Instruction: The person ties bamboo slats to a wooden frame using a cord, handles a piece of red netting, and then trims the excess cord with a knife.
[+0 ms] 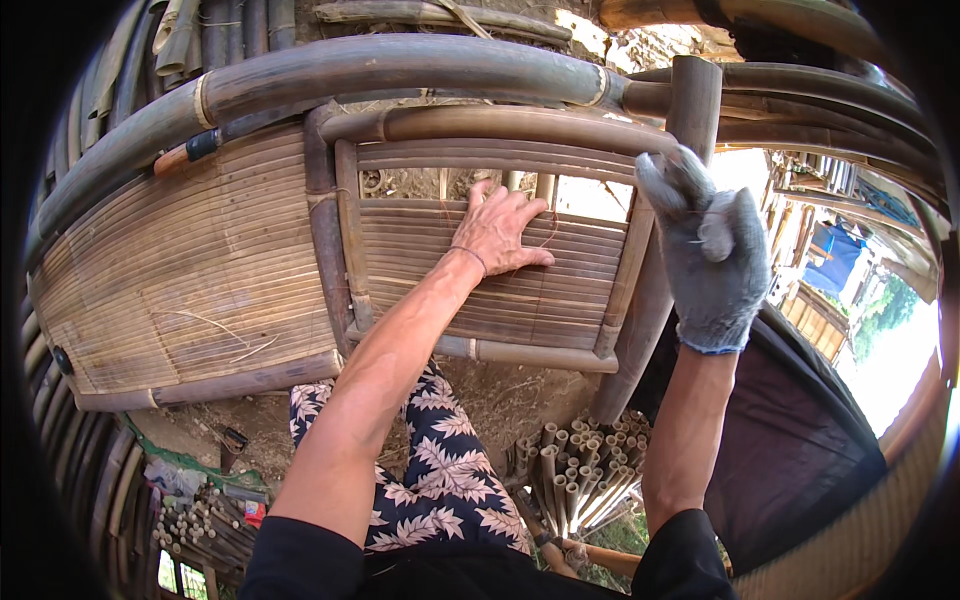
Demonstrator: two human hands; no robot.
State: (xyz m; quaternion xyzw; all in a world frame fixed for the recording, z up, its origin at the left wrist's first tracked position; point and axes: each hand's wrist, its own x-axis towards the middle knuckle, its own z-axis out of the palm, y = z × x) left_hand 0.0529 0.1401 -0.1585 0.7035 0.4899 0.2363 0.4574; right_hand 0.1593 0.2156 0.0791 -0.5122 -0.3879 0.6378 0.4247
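My bare left hand point(499, 232) lies on the bamboo slat panel point(420, 255), thumb and fingers spread. Its fingertips reach over the upper edge of the lower slats, at the gap below the top slats point(480, 157). Beside this hand a thin reddish strand point(554, 226) loops over the slats. My right hand point(718, 240), in a grey knit glove, is raised in front of the bamboo post point(697, 95) at the panel's right end. Its fingers are curled together; whatever they may hold cannot be made out. A bamboo pole frame point(500, 122) surrounds the slats.
A wider slatted section point(200, 270) adjoins on the left, with an orange-and-black handle point(187, 152) under the curved rail point(400, 68). Cut bamboo pieces point(572, 470) stand bundled below; thinner pieces point(205, 525) lie at lower left. Dark cloth point(800, 430) spreads at right.
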